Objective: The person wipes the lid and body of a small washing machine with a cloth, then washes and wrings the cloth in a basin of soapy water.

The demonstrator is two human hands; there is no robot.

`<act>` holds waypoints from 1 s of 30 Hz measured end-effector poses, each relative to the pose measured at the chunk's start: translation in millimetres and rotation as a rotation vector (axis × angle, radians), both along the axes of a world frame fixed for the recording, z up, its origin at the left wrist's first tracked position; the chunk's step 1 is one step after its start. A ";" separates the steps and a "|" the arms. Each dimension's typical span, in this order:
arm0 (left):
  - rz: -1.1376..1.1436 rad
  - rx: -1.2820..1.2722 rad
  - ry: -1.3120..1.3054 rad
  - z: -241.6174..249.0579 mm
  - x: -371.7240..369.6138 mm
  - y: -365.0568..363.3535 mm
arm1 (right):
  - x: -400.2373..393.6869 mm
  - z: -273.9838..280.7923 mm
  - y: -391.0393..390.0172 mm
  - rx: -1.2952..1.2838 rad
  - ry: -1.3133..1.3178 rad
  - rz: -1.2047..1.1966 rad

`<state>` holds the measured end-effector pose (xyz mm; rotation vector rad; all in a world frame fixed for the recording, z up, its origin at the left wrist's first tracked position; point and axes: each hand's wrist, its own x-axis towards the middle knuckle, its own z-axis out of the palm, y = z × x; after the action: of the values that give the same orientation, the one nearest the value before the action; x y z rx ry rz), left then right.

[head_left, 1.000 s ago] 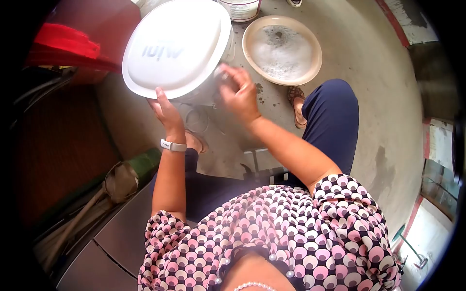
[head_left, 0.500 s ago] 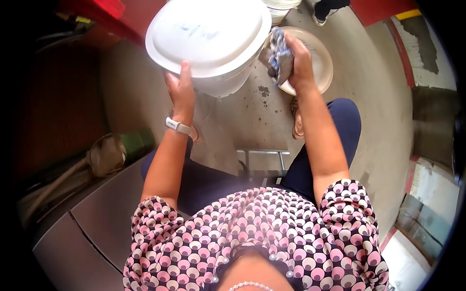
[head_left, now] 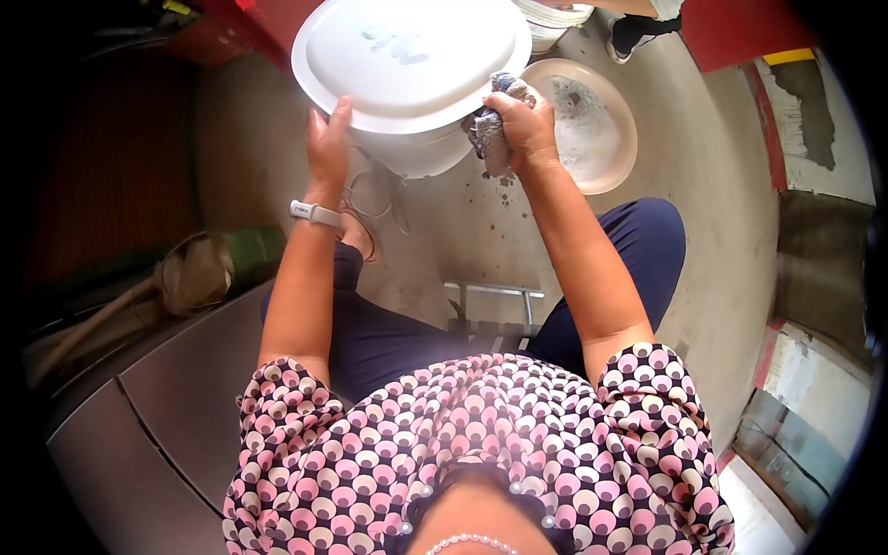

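A white bucket (head_left: 407, 157) with a broad white lid (head_left: 412, 88) is at the top centre, dark wet smudges on the lid. My left hand (head_left: 328, 139) grips its near left edge, thumb on the rim and the other fingers partly hidden below. Bunched in my right hand (head_left: 527, 122) is a wet grey-blue rag (head_left: 493, 143), which touches the lid's right edge or hangs right beside it. Behind that hand stands a beige basin (head_left: 622, 139) of cloudy, sudsy water with dark grime in it.
A second white bucket (head_left: 550, 32) stands behind the basin. At the top right is another person's shoe (head_left: 620, 42). A metal frame bar (head_left: 495, 289) lies between my knees. Grey panels (head_left: 176, 398) and a green-ended bundle (head_left: 250, 259) are at the left.
My right hand has brought the rag leftward from above the basin to the lid's right edge. The bucket and lid appear slightly further right and up in view.
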<state>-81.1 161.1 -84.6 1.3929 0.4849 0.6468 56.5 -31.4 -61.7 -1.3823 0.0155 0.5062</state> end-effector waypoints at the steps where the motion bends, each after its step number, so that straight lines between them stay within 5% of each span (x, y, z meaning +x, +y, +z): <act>1: -0.003 0.009 0.004 0.3 0.9 3.9 | -3.0 -3.1 4.1 -0.012 -0.023 -0.029; 7: 0.001 -0.007 0.004 -9.7 -3.8 34.0 | -32.1 -11.8 28.6 -0.094 -0.094 -0.174; 10: 0.003 -0.208 -0.040 -10.3 -11.2 61.5 | -75.8 -4.2 50.5 -0.166 -0.123 -0.338; 11: -0.020 0.020 -0.013 1.9 -14.7 55.3 | -82.2 -4.2 49.8 -0.123 -0.118 -0.322; 15: -0.049 0.170 0.004 -9.5 -16.6 67.0 | -85.5 2.0 33.4 -0.035 -0.095 -0.170; 18: -0.015 0.538 0.070 -9.9 -15.5 64.8 | -32.4 16.8 2.9 -0.010 -0.015 -0.240; 20: -0.010 -0.226 -0.134 2.7 -14.6 53.7 | 8.1 14.0 -3.5 -0.065 -0.088 -0.123; 21: -0.006 -0.199 -0.132 -2.9 -15.1 59.2 | 30.4 23.7 -6.0 -0.114 -0.086 0.085; 30: 0.045 -0.212 -0.118 0.2 -16.6 51.3 | 20.8 8.9 -5.4 -0.025 -0.083 0.068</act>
<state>-97.7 212.5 -84.4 1.1404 0.4771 0.6894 77.3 -36.9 -52.8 -1.4311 -0.0939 0.5064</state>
